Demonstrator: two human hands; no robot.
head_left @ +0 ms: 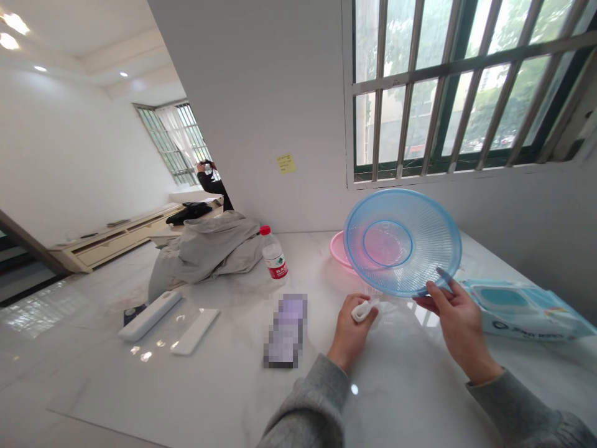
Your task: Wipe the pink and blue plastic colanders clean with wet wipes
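Grey knit sleeves [308,404] reach in from the bottom of the view over a white marble counter [410,398]. The left hand [349,333] pinches a crumpled white wipe [364,310], its fingers [359,320] curled closely around it. The right hand [459,323] has its fingers [436,292] spread and hooked on the rim of a blue plastic colander [401,239], which it holds up, tilted toward the camera, near the counter's right edge. Just behind the colander sits a pink basin [338,249], and a flat pack of wipes [522,314] lies right of the right hand. Mid-counter are a pixelated object [285,330], a red-capped water bottle [274,255] and two white bars [150,316]. A grey garment [205,252] is heaped at the far edge. Beyond, a person in black [209,180] stands before a barred window [172,143], hands raised near head height.
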